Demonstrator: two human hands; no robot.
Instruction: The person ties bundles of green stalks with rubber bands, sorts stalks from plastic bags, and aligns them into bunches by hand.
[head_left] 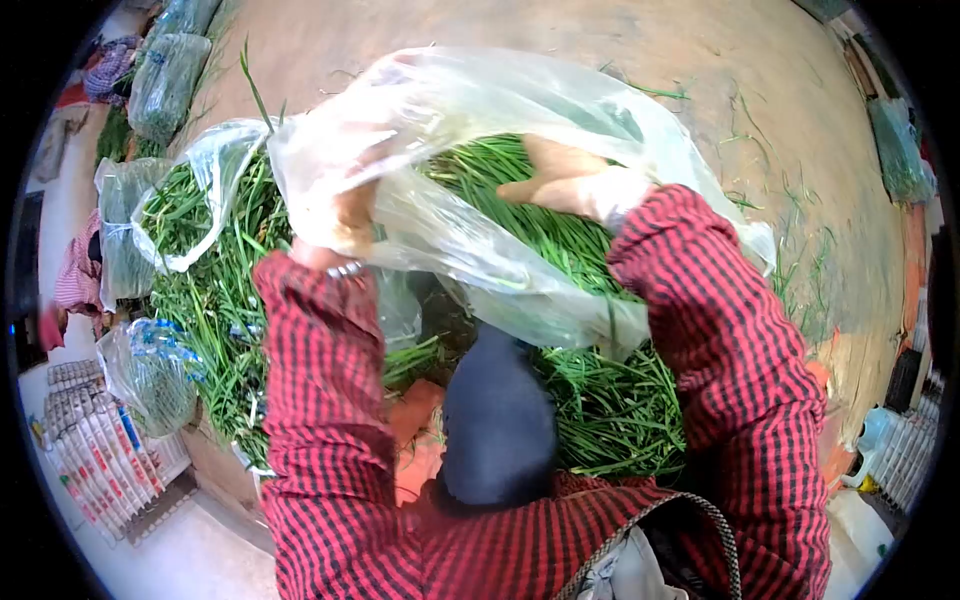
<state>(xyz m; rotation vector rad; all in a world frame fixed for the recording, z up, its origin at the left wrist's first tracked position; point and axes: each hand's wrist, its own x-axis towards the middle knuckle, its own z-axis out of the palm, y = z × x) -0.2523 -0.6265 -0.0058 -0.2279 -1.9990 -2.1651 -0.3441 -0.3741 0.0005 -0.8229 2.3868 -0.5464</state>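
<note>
A clear plastic bag (480,230) is spread wide across the middle, with long green stalks (490,185) showing inside its mouth. Behind the plastic at the bag's left side is my left hand (350,205), seen blurred through the film, its fingers hidden. My right hand (565,180) reaches into the bag's mouth over the stalks, thumb and fingers apart. More cut greens (620,410) lie below the bag at the right, and a large heap of greens (215,300) lies to the left beside a loop of white plastic.
Filled plastic bags (170,85) stand at the upper left, another bag (150,375) lower left. People in checked clothing are at the far left. Stacked crates (105,455) stand lower left. A bag of greens (900,150) is at the far right. Loose stalks lie on the brown surface (780,90).
</note>
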